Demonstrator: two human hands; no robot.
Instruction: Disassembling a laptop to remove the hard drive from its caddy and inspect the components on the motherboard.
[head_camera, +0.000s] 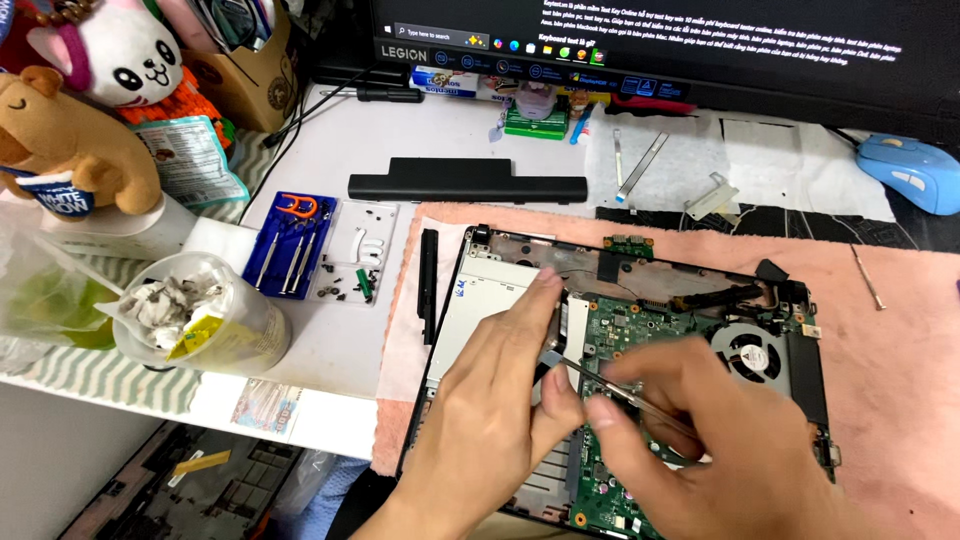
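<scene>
A thin metal tool (610, 388) is pinched in the right hand (700, 440), its long axis pointing up-left over the green circuit board (650, 320) of the opened laptop (790, 300). The board's edge is touched by the left hand (500, 400), fingers loosely curled, holding nothing.

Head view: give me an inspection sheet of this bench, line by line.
Surface: white desk with a pink mat under the work.
Job's things: opened laptop, green circuit board and fan exposed; thin metal tool over the board.
Clutter: black battery, blue screwdriver case, loose screws, cup of crumpled tissue, plush toys.
Hands: left hand rests on the laptop; right hand pinches the tool.
Cables: black cables at the desk's rear.
Surroundings: monitor lit, blue mouse.
</scene>
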